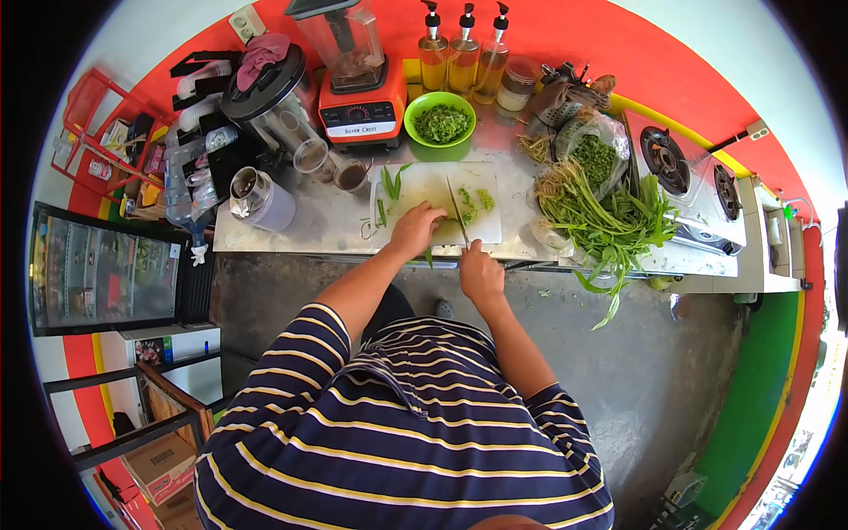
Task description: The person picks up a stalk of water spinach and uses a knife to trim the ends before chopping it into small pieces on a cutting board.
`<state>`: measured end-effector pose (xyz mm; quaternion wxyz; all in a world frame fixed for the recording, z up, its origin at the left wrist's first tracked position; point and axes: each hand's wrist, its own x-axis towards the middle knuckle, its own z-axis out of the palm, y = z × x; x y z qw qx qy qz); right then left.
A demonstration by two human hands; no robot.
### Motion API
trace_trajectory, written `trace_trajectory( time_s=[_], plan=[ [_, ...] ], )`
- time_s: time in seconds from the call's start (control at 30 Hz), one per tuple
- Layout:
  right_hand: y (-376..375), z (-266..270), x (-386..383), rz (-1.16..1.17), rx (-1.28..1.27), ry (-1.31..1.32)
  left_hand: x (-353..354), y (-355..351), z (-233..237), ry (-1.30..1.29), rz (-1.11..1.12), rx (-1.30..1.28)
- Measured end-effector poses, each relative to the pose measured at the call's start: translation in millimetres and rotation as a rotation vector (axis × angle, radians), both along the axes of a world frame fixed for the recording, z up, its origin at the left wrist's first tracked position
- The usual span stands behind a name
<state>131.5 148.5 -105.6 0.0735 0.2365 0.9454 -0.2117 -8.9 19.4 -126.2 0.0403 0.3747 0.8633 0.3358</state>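
Note:
On the white cutting board (pixel 415 181), my left hand (pixel 417 228) presses down on green leaves, its fingers curled together beside the blade. My right hand (pixel 482 272) is closed around the handle of a knife (pixel 458 208), whose blade points away from me across the board. Chopped green pieces (pixel 480 201) lie to the right of the blade. At the board's left side rest some cut leaf lengths (pixel 394 181). Behind the board stands a lime-green bowl (pixel 412 124) filled with chopped greens (pixel 442 124).
A bundle of leafy greens (pixel 609 212) overhangs the counter's front edge at right, near a gas stove (pixel 698 177). Along the back are a red blender (pixel 362 110) and several pump bottles (pixel 463 57). Cups (pixel 352 177) and a steel-topped jug (pixel 262 199) stand at left.

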Motion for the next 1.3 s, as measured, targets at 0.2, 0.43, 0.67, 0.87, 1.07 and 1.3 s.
trace_trajectory(
  time_s=[0.2, 0.43, 0.67, 0.87, 1.07, 1.3],
  plan=[
    [1, -17, -23, 0.031, 0.047, -0.014, -2, -4, -16, 0.03, -0.024, 0.052],
    [1, 8, -28, 0.103, 0.096, -0.082, -1, -3, -16, -0.077, 0.039, 0.035],
    [0, 8, -43, 0.113, 0.022, -0.173, 6, -4, -13, -0.101, 0.073, 0.044],
    [-6, 4, -40, 0.052, -0.073, -0.13, -2, -4, -24, -0.125, 0.091, 0.123],
    [0, 19, -51, 0.063, -0.06, -0.128, 2, -5, -14, -0.289, 0.146, 0.245],
    [-6, 3, -46, 0.06, -0.06, -0.182, 1, -7, -20, -0.075, 0.088, 0.167]
  ],
)
